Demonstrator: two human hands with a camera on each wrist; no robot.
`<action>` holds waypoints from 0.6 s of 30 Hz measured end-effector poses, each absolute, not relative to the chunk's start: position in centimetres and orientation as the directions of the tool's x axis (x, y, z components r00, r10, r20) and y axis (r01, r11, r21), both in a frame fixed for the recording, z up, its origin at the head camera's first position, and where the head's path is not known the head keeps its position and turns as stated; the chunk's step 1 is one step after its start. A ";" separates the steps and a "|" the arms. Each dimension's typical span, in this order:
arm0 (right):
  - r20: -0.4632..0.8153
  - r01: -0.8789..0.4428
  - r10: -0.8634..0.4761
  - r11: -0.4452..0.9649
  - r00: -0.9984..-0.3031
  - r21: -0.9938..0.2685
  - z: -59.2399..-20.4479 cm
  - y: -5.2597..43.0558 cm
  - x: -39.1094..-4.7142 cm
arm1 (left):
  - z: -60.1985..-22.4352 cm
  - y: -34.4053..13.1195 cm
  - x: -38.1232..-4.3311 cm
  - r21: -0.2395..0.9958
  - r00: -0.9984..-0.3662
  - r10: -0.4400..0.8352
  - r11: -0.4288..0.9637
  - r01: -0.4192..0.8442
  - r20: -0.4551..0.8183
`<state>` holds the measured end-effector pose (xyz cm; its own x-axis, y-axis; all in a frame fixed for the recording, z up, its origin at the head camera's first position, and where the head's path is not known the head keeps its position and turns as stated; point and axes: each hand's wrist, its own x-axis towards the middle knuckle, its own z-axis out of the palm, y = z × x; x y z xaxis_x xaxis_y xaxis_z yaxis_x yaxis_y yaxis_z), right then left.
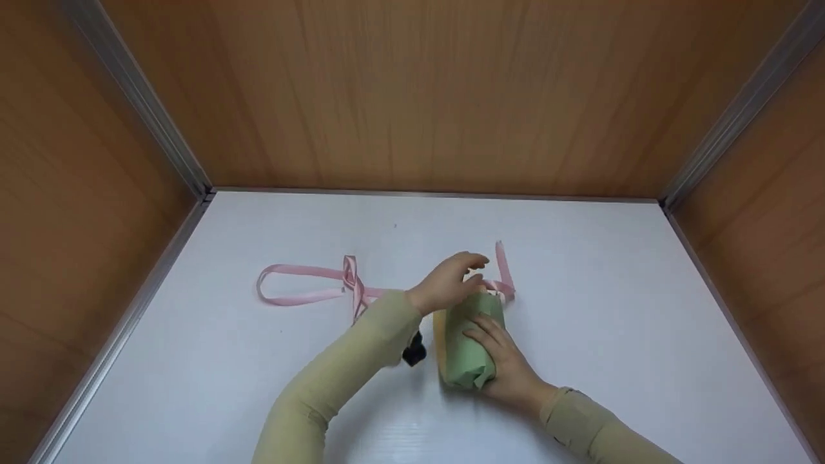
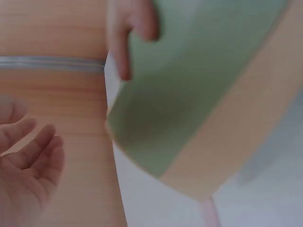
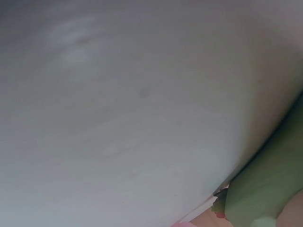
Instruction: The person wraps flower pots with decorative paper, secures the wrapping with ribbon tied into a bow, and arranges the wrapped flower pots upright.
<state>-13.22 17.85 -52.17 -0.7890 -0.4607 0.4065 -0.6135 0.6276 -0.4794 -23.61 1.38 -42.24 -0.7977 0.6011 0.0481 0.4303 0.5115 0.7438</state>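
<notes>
A bundle wrapped in green paper (image 1: pixel 465 348) with a tan border (image 1: pixel 440 341) lies on the table, its near end crumpled. In the right wrist view, bits of red and green like a flower and leaves (image 3: pixel 219 204) show at its far end. My right hand (image 1: pixel 506 364) grips the bundle from the right, fingers spread over its top; the thumb is hidden. My left hand (image 1: pixel 448 281) hovers at the far end, fingers loosely bent and holding nothing, as the left wrist view confirms. A pink ribbon (image 1: pixel 303 269) passes behind the left forearm and emerges beyond the bundle.
The ribbon's looped, knotted part (image 1: pixel 351 278) lies to the left on the white table (image 1: pixel 580 270). A small black object (image 1: pixel 414 351) shows beside the left sleeve. Wood-grain panels (image 1: pixel 412 96) with metal edging enclose the back and both sides.
</notes>
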 end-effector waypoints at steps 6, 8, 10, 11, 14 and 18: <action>0.380 -0.594 -0.456 0.619 -0.805 -0.514 -52.1 18.4 -13.1 | -45.9 0.6 -19.2 0.722 -0.695 0.679 0.356 0.593 0.236; 0.359 -0.579 -0.455 0.601 -0.815 -0.551 -51.9 18.5 -13.1 | -46.8 0.8 -18.1 0.735 -0.672 0.695 0.313 0.602 0.255; 0.336 -0.565 -0.461 0.581 -0.821 -0.586 -51.8 18.5 -13.2 | -47.6 1.1 -17.4 0.731 -0.662 0.705 0.308 0.608 0.254; 0.328 -0.563 -0.466 0.579 -0.822 -0.590 -51.8 18.5 -13.2 | -47.9 1.2 -17.0 0.716 -0.658 0.711 0.323 0.619 0.247; 0.302 -0.551 -0.473 0.589 -0.828 -0.591 -51.7 18.5 -13.0 | -48.6 1.5 -16.4 0.610 -0.642 0.729 0.401 0.683 0.240; 0.272 -0.505 -0.432 0.644 -0.860 -0.575 -51.5 18.5 -12.5 | -49.0 1.8 -16.1 0.439 -0.600 0.758 0.462 0.771 0.255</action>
<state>-12.53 18.52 -51.52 -0.8602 -0.4315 0.2719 -0.5047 0.6436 -0.5754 -16.08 1.76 -48.96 -0.5998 0.7584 0.2552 0.7708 0.4620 0.4387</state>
